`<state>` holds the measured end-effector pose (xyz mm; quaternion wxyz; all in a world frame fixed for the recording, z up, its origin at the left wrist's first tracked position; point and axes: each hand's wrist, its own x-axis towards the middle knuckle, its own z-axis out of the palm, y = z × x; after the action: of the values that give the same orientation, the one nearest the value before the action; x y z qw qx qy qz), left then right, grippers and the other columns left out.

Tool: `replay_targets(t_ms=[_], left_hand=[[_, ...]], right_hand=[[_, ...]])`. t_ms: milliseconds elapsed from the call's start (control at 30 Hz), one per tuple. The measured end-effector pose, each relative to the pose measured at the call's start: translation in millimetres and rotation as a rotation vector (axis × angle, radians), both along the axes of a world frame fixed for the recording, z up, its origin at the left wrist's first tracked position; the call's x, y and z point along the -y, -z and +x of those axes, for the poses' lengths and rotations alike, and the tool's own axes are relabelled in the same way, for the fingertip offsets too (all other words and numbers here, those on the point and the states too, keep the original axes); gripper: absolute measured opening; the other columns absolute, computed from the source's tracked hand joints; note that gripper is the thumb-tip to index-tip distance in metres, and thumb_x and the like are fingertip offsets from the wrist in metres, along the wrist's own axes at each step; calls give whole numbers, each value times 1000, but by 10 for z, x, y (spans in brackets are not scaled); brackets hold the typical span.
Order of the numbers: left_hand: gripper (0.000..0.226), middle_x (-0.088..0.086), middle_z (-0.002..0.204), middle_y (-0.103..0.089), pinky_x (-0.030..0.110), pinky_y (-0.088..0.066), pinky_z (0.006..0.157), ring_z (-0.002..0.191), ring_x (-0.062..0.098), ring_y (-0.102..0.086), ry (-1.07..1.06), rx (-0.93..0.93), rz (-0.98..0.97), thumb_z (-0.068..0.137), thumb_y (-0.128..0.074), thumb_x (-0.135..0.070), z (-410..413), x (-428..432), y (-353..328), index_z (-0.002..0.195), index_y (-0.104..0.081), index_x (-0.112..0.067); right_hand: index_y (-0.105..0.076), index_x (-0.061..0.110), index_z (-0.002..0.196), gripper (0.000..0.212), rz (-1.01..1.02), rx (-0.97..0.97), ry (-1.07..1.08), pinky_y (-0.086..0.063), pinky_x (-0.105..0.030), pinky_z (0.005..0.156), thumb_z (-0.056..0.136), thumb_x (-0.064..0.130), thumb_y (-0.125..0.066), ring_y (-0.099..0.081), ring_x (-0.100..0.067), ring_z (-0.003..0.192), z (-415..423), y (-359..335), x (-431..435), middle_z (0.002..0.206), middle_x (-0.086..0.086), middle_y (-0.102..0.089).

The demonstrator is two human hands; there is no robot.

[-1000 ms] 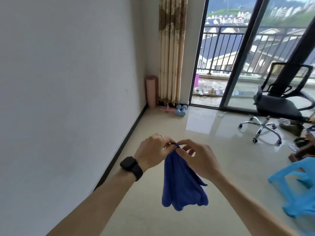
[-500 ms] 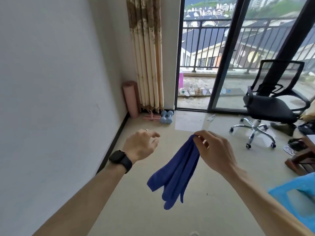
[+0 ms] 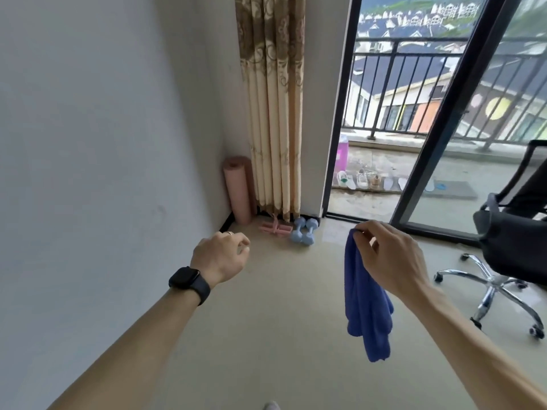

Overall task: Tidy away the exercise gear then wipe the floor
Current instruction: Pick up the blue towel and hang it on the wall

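1. Right hand (image 3: 390, 255): raised in front of the body. Thumb and forefinger pinch the top edge of the blue cloth (image 3: 365, 309). The remaining fingers are loosely bent behind the pinch.
2. Blue cloth: hangs straight down from the pinch in bunched folds, below and just left of the right wrist. It is clear of the floor (image 3: 281, 335) and touches nothing else.
3. Left hand (image 3: 220, 255): held out with the back of the hand up and the fingers loosely curled. It holds nothing and is well apart from the cloth. There is a black watch (image 3: 189, 281) on the wrist and a ring (image 3: 228, 232) on one finger.
4. Exercise gear, in the far corner:
   - A pink rolled mat (image 3: 238, 189) stands upright against the white wall (image 3: 88, 143), just beside the curtain (image 3: 273, 99).
   - Two light-blue dumbbells (image 3: 303, 232) lie side by side on the floor at the foot of the curtain.
   - A small pink piece of gear (image 3: 275, 229) lies flat just left of the dumbbells. Whether it touches them cannot be told.
5. Surroundings:
   - A black office chair (image 3: 509, 247) on a chrome star base stands at the right.
   - A dark-framed sliding glass door (image 3: 438, 137) is behind it.
   - On the balcony beyond, a row of shoes (image 3: 362, 179) sits near a purple container (image 3: 342, 155).
   - The floor is pale and glossy.
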<state>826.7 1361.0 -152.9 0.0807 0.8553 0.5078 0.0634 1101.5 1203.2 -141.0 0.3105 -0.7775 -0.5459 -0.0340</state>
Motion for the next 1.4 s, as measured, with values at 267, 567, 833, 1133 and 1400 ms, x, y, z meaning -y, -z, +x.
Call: replay_targets(t_ms=[267,567,833,1133,1400], left_hand=[[31,-12,117,-66,34,-47,91,110,16,-59,-37,36,-37,95,-47,-39,720,-1627,236,121,-64,-37],[32,-7,118,-67,33,-44,90,112,19,-58,-142,-6,-8,96,-47,-36,1094,-3240,239,124,-63,-34],[32,-6,118,-68,35,-48,90,110,20,-59,-387,-8,-34,97,-46,-34,1218,-4459,365,124,-64,-34],[32,-11,121,-66,33,-46,92,113,15,-58,-705,19,35,99,-46,-40,1259,-5298,-194,128,-60,-37],[31,-15,125,-63,30,-42,88,117,13,-54,-865,75,154,98,-47,-40,944,-5926,-853,126,-61,-39]], right_hand=[[-69,31,104,12,-18,77,-49,-48,-29,59,97,31,-59,-64,-15,71,904,-30,-1749,91,14,-71],[-71,27,101,11,26,91,-204,-51,-31,56,95,25,-62,-61,-14,64,1376,-68,-3728,86,12,-71],[-67,35,97,10,27,59,-476,-51,-30,54,95,27,-62,-57,-9,65,1516,163,-5722,84,21,-65],[-69,38,96,11,38,18,-804,-53,-31,60,93,30,-61,-61,-9,72,1346,-274,-7477,83,20,-65],[-69,37,96,10,120,-9,-1011,-52,-31,62,92,34,-60,-61,-14,70,653,-681,-8543,81,17,-64]])
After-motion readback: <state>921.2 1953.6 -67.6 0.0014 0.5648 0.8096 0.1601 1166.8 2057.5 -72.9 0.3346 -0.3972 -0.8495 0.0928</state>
